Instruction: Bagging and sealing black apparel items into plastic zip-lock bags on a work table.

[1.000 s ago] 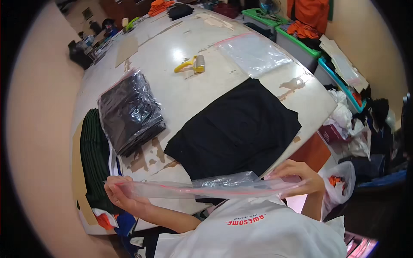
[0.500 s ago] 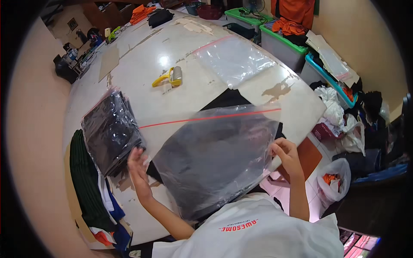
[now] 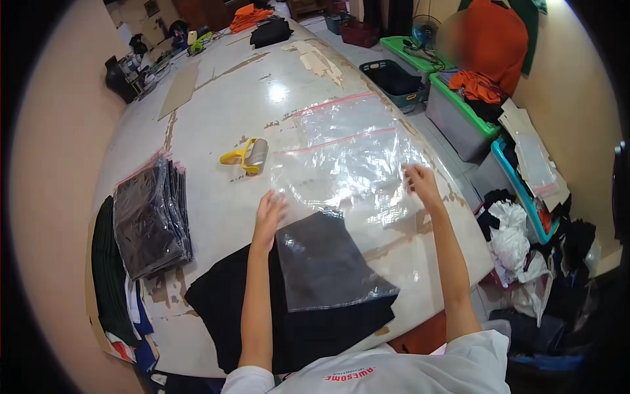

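Observation:
A clear plastic zip bag with a red strip lies in front of me, its near part over a folded black garment. My left hand is at the bag's left edge, its fingertips smeared by motion, so its grip is unclear. On the opposite edge my right hand has bent fingers closed on the plastic. Just beyond, partly overlapped, is a second clear bag with a pink strip. A roller with a yellow handle rests to the left of the bags.
At left stands a stack of bagged dark garments, beside folded green cloth. Bins with green lids, a blue-rimmed bin and white plastic bags line the table's right side. Black folded cloth is at the far end.
The red-stripped bag has moved away from me, now overlapping the second bag and uncovering more black garment. Both hands have reached farther forward, the left one also rightward. The view has shifted.

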The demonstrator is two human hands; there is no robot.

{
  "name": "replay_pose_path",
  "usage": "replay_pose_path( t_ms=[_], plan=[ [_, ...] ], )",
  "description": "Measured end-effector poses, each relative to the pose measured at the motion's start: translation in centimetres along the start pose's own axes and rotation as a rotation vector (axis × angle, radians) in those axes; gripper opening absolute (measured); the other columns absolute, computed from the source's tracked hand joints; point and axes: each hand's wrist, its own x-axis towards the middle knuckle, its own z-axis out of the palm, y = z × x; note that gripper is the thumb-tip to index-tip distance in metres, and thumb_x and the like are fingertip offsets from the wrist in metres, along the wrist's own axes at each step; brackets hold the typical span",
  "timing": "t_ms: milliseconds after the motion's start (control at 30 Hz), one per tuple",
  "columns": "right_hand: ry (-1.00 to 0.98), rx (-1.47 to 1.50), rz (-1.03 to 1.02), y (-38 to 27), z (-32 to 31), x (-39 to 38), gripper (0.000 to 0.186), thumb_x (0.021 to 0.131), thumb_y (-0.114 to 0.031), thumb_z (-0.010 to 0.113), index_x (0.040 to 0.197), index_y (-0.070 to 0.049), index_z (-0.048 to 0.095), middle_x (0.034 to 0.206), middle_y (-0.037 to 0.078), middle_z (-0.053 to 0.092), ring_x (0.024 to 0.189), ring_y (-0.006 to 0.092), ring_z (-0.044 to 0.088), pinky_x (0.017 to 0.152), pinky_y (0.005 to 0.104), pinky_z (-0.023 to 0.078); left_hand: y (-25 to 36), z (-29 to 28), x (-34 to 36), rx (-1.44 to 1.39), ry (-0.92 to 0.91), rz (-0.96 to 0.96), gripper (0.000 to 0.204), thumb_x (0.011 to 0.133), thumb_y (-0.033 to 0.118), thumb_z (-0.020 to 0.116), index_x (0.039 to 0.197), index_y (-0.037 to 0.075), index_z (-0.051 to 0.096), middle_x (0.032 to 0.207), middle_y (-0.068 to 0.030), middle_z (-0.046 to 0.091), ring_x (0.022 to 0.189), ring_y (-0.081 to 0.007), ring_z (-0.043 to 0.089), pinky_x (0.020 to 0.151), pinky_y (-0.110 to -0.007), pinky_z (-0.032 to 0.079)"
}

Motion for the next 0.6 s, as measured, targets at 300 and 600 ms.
replay_pose_path(
  t_ms=[300, 600],
  plan=[
    [0.163, -0.122, 0.161, 5.9, -8.8, 0.1, 0.020, 0.084, -0.018, 0.050, 0.083, 0.001, 0.054, 0.066, 0.004, 0.054, 0.054, 0.0069, 0.049, 0.047, 0.0192, 0.040, -5.2, 2.4, -2.1, 0.459, 0.163, -0.124, 0.037, 0.077, 0.021, 0.060, 0.101, -0.004, 0.049, 0.085, -0.0092, 0.053, 0.074, -0.0134, 0.053, 0.063, -0.025, 0.045],
    [-0.102, -0.142, 0.295, 6.1, -7.3, -4.6, 0.018, 0.077, -0.012, 0.060, 0.084, 0.004, 0.058, 0.061, 0.000, 0.053, 0.051, 0.0039, 0.045, 0.046, 0.0177, 0.036, -4.9, 5.6, -3.8, 0.302, 0.076, -0.261, 0.013, 0.077, 0.010, 0.059, 0.081, -0.002, 0.058, 0.065, -0.0040, 0.056, 0.054, -0.0076, 0.053, 0.045, -0.020, 0.044]
  ],
)
